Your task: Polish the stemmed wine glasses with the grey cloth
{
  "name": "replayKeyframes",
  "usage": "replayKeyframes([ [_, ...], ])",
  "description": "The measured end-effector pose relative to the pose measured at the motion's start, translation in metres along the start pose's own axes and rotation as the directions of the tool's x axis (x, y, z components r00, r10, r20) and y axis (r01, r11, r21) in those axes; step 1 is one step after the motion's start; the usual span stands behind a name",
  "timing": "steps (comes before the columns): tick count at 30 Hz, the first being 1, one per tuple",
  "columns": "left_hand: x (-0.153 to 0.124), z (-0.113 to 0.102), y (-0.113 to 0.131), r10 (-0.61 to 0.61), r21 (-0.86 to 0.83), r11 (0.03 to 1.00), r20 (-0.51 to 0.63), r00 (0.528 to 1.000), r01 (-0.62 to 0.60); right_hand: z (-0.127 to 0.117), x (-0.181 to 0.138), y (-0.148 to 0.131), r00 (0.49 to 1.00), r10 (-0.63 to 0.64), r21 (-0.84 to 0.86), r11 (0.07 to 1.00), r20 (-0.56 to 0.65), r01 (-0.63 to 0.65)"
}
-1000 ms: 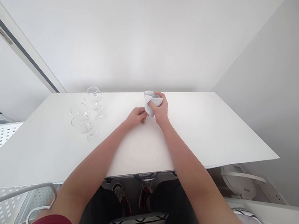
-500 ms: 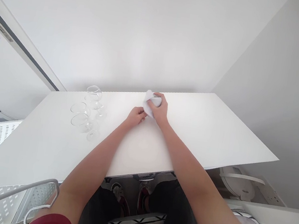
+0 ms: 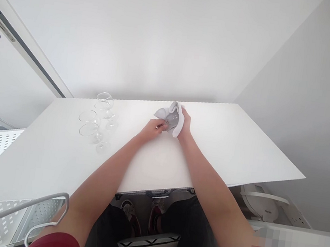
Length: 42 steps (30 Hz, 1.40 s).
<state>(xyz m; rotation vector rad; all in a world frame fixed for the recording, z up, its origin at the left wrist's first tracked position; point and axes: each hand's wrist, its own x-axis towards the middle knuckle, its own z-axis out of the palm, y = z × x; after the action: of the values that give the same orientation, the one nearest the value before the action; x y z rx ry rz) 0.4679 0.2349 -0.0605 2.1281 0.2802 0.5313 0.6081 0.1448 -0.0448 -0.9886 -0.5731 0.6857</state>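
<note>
Cupping 1 glass (image 3: 172,118) in 1 cloth (image 3: 177,130), my right hand (image 3: 186,124) grips it; my left hand (image 3: 151,129) pinches its stem. 3 glasses (image 3: 90,131) stand left of both on a white table (image 3: 225,148), white walls (image 3: 164,37) beyond.

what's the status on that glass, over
Left hand pinches the glass low down. Right hand cups it in white cloth. Three more glasses apart, left.

The clear stemmed glass (image 3: 171,118) lies tipped on its side just above the white worktop (image 3: 225,148), near its far edge. Its bowl is to the right and its stem end is held in the left grip (image 3: 152,128). A pale grey cloth (image 3: 178,126) wraps the far and right sides of the bowl, cupped there by the right grip (image 3: 186,123).
</note>
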Motion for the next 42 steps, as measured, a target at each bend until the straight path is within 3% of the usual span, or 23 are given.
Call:
replayKeyframes([
  [3, 0.001, -0.001, 0.001, -0.097, -0.178, 0.980, -0.022, 0.995, 0.092, 0.014, -0.005, 0.010, 0.998, 0.008, -0.002, 1.000, 0.069, -0.008],
  [6, 0.001, 0.000, 0.002, -0.174, -0.271, 0.950, -0.055, 0.983, 0.153, 0.026, -0.011, 0.019, 0.990, -0.140, -0.249, 0.960, -0.026, 0.129],
  [8, 0.001, 0.001, 0.003, -0.170, -0.268, 0.953, -0.075, 0.983, 0.144, 0.029, -0.015, 0.019, 0.946, -0.317, -0.446, 0.859, -0.072, 0.254],
  [10, 0.002, 0.002, 0.002, -0.148, -0.262, 0.957, -0.070, 0.987, 0.125, 0.030, -0.018, 0.014, 0.885, -0.465, -0.572, 0.734, -0.033, 0.365],
  [13, 0.001, 0.002, 0.003, -0.144, -0.276, 0.952, -0.012, 0.989, 0.135, 0.026, -0.020, 0.004, 0.838, -0.544, -0.644, 0.625, 0.045, 0.441],
  [15, 0.001, 0.002, 0.004, -0.170, -0.290, 0.941, 0.050, 0.984, 0.177, 0.021, -0.018, 0.000, 0.852, -0.523, -0.642, 0.647, 0.019, 0.411],
  [17, 0.000, 0.001, 0.006, -0.191, -0.297, 0.930, 0.110, 0.975, 0.216, 0.015, -0.013, -0.002, 0.887, -0.457, -0.567, 0.748, -0.063, 0.345],
  [20, -0.001, 0.000, 0.010, -0.167, -0.326, 0.920, 0.169, 0.971, 0.215, 0.008, -0.005, -0.002, 0.951, -0.280, -0.296, 0.927, -0.132, 0.231],
  [23, 0.000, 0.001, 0.009, -0.157, -0.379, 0.899, 0.192, 0.969, 0.220, 0.010, -0.003, 0.000, 0.991, -0.117, -0.002, 0.993, -0.061, 0.117],
  [26, 0.001, 0.002, 0.004, -0.181, -0.438, 0.875, 0.103, 0.978, 0.208, 0.020, -0.009, 0.005, 0.999, -0.020, 0.079, 0.997, 0.044, 0.017],
  [30, 0.005, 0.003, -0.002, -0.169, -0.484, 0.864, -0.020, 0.985, 0.139, 0.033, -0.018, 0.013, 0.988, 0.080, -0.066, 0.995, 0.134, -0.071],
  [33, 0.006, 0.003, -0.004, -0.186, -0.476, 0.868, -0.055, 0.981, 0.138, 0.033, -0.016, 0.019, 0.988, 0.038, -0.101, 0.995, 0.153, -0.023],
  [36, 0.009, 0.002, -0.008, -0.184, -0.446, 0.889, -0.132, 0.974, 0.107, 0.026, -0.006, 0.025, 0.994, -0.066, -0.067, 0.995, 0.092, 0.072],
  [39, 0.011, 0.000, -0.014, -0.261, -0.495, 0.865, -0.297, 0.919, 0.085, 0.019, 0.004, 0.028, 0.997, -0.074, 0.018, 0.997, -0.015, 0.074],
  [41, 0.012, -0.004, -0.015, -0.330, -0.570, 0.820, -0.387, 0.861, 0.058, 0.017, 0.007, 0.026, 0.999, -0.010, 0.087, 0.996, -0.035, 0.013],
  [42, 0.012, -0.006, -0.015, -0.340, -0.614, 0.789, -0.394, 0.854, 0.030, 0.016, 0.006, 0.025, 0.999, 0.044, 0.123, 0.992, -0.014, -0.042],
])
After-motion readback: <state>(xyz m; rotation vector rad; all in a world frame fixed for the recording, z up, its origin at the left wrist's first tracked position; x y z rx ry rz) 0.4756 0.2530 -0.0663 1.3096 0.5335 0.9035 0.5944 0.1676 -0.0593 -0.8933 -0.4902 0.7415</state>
